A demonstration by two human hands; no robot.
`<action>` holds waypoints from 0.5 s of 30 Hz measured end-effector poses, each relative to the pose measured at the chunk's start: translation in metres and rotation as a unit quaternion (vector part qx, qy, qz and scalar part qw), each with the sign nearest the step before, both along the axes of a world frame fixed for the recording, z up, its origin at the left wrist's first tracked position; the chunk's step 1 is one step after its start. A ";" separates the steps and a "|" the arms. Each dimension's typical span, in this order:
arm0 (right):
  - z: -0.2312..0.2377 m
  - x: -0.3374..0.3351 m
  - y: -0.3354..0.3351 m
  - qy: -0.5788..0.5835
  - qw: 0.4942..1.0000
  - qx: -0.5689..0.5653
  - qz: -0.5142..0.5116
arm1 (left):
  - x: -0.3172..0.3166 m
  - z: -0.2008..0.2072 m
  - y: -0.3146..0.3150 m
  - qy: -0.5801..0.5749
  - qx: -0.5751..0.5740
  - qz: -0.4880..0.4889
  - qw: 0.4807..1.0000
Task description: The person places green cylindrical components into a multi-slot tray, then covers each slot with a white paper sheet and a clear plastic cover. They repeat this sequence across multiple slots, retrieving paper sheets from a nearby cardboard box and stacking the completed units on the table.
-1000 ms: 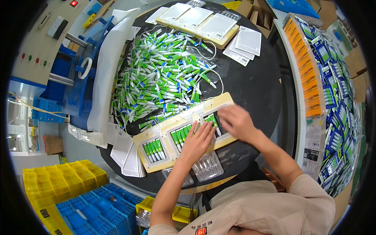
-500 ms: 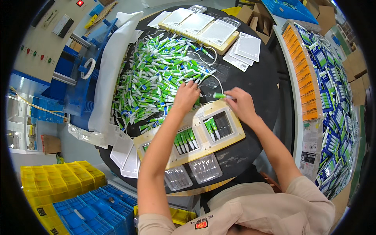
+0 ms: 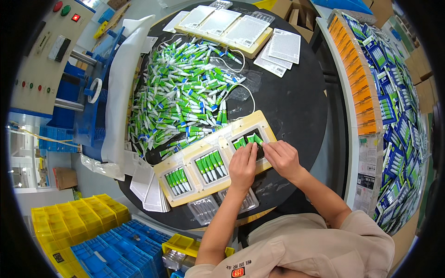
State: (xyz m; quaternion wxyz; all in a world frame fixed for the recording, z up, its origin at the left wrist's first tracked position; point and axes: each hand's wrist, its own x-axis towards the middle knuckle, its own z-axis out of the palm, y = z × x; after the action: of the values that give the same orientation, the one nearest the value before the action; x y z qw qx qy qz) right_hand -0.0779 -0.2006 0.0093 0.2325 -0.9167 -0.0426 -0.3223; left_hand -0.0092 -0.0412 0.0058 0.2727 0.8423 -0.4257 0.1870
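Observation:
A cream-yellow frame (image 3: 199,199) with three windows lies slanted across the near part of the round black table. Small green tubes with white caps stand side by side in clear blisters in its left and middle windows. Over the right window, my left hand (image 3: 242,165) is closed, its thumb and forefinger pinching a green tube (image 3: 251,138). Close beside it, my right hand (image 3: 283,160) pinches another green tube (image 3: 258,138), tilted against the first. My fingers cover the lower ends of both. Further green tubes (image 3: 239,142) sit at that window's left side.
Beyond the frame spreads a large heap of green and white tubes (image 3: 181,92). A second frame (image 3: 250,50) bearing white cards stands at the far edge, with loose cards (image 3: 284,46) beside it. Empty clear blisters (image 3: 204,211) lie nearest me; a panelled machine (image 3: 46,60) stands left.
My left hand has come from the tube heap down to the right window. My right hand has brought its tube down there too. The whole view has shifted slightly.

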 end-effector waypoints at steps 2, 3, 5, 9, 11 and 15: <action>-0.002 0.002 0.002 0.003 1.000 0.011 -0.008 | -0.004 -0.005 -0.005 0.011 0.008 0.030 0.999; -0.002 0.003 0.003 0.011 1.000 0.011 -0.001 | -0.006 -0.007 -0.007 0.019 0.011 0.044 0.999; -0.002 0.005 0.006 0.011 0.999 0.027 0.016 | -0.011 -0.006 -0.007 0.035 0.028 0.062 0.997; 0.004 -0.001 0.009 0.079 0.997 0.017 -0.008 | -0.021 0.001 0.002 0.071 0.070 0.043 0.994; 0.010 0.001 0.004 0.068 0.998 0.008 0.016 | -0.024 0.005 0.009 0.091 0.073 0.025 0.993; 0.025 0.043 -0.015 0.030 0.996 0.064 0.045 | -0.030 0.009 0.026 0.110 0.094 0.043 0.988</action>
State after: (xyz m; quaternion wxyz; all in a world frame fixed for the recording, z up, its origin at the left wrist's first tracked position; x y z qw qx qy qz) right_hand -0.0345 -0.2153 0.0347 0.3061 -0.9064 -0.0555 -0.2857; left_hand -0.0393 -0.0149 0.0144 0.2293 0.8973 -0.3719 0.0637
